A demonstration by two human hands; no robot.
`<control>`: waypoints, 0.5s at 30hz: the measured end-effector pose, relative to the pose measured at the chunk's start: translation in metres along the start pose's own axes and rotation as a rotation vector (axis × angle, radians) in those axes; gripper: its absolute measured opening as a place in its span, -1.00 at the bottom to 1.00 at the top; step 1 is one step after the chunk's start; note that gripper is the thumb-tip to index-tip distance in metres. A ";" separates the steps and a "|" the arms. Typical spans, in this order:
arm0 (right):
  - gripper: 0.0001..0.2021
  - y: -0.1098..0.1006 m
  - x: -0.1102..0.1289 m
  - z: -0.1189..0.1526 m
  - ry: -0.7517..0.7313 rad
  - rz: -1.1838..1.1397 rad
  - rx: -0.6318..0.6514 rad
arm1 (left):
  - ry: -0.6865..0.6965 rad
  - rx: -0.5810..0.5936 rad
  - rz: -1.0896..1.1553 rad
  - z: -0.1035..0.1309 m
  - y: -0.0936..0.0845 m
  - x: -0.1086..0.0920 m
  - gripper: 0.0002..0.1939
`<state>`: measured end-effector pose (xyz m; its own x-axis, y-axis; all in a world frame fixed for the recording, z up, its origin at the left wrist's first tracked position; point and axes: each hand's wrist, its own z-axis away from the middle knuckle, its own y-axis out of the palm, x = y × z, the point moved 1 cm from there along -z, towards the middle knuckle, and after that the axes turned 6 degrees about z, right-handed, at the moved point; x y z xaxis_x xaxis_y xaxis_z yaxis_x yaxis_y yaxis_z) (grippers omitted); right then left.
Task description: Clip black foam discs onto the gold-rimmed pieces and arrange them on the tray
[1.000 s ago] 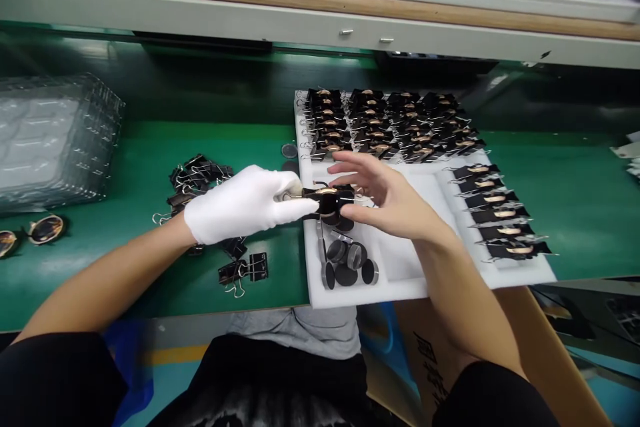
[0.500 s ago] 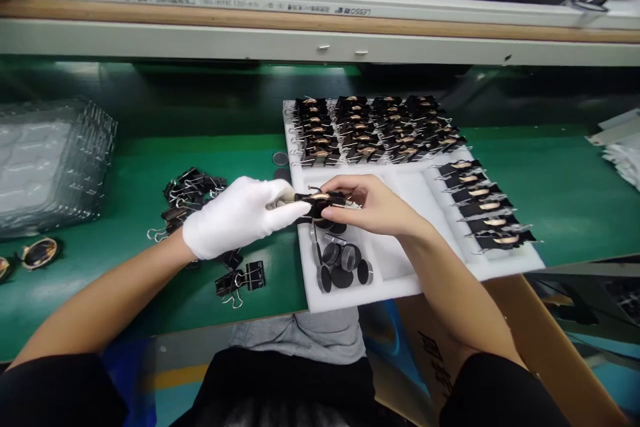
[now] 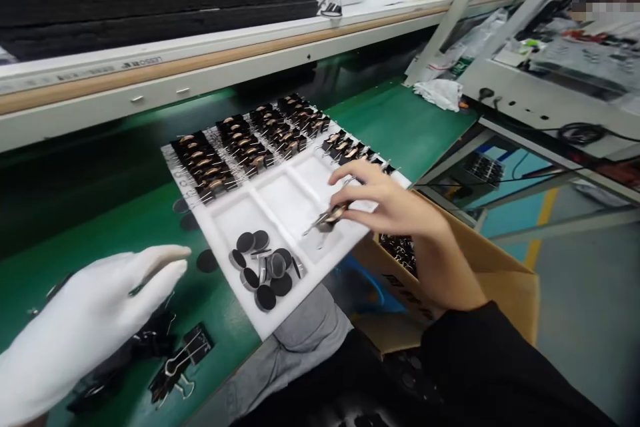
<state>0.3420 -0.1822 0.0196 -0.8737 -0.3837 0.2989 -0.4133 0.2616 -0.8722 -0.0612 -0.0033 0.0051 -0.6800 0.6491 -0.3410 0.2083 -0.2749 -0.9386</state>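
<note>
My bare right hand (image 3: 383, 203) pinches a black binder clip (image 3: 331, 217) with wire handles and a tan rounded part in it, above the right front compartment of a white foam tray (image 3: 235, 303). My white-gloved left hand (image 3: 115, 300) is over the green table at the left, thumb and fingers slightly apart, nothing visible between them. Beneath and beside it lie loose black binder clips (image 3: 183, 360), partly hidden by the glove. Round black discs (image 3: 265, 297) with clear edges fill part of the tray's left front compartment. Rows of clipped pieces (image 3: 245, 140) stand along its back.
More clipped pieces (image 3: 345, 145) line the tray's right side, partly behind my right hand. Dark discs (image 3: 207, 260) lie on the table by the tray's left edge. A cardboard box (image 3: 500, 287) with black clips stands below at the right. A shelf edge (image 3: 210, 73) crosses behind.
The view has turned to the right. My hands have parted: the left has let go of the clipped piece, and the right has carried it to the right over the tray.
</note>
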 end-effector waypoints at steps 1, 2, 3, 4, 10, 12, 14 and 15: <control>-0.87 -0.012 -0.012 0.012 0.044 0.011 -0.007 | -0.020 0.000 0.000 0.000 0.000 0.001 -0.55; -0.86 -0.022 -0.023 0.022 0.098 0.018 -0.019 | -0.041 0.003 0.002 0.000 -0.001 0.002 -0.54; -0.85 -0.030 -0.033 0.029 0.140 0.022 -0.029 | -0.060 0.012 0.003 0.000 -0.002 0.001 -0.53; -0.82 -0.035 -0.042 0.032 0.169 0.032 -0.031 | -0.073 0.026 0.002 -0.001 -0.003 0.000 -0.52; -0.74 -0.010 -0.069 -0.018 0.199 0.202 0.096 | -0.069 0.091 0.010 -0.001 -0.011 -0.011 -0.51; -0.76 0.010 -0.078 -0.044 0.223 0.206 0.122 | -0.022 0.091 0.028 0.002 -0.014 -0.015 -0.51; -0.74 0.028 -0.089 -0.065 0.263 0.209 0.126 | 0.056 0.079 0.045 0.006 -0.016 -0.019 -0.52; -0.74 0.035 -0.095 -0.073 0.284 0.215 0.124 | 0.093 0.070 0.049 0.008 -0.017 -0.020 -0.54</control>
<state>0.3911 -0.0717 -0.0111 -0.9806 -0.0661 0.1846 -0.1941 0.1938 -0.9616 -0.0565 -0.0174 0.0286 -0.6018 0.6957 -0.3923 0.1878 -0.3541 -0.9161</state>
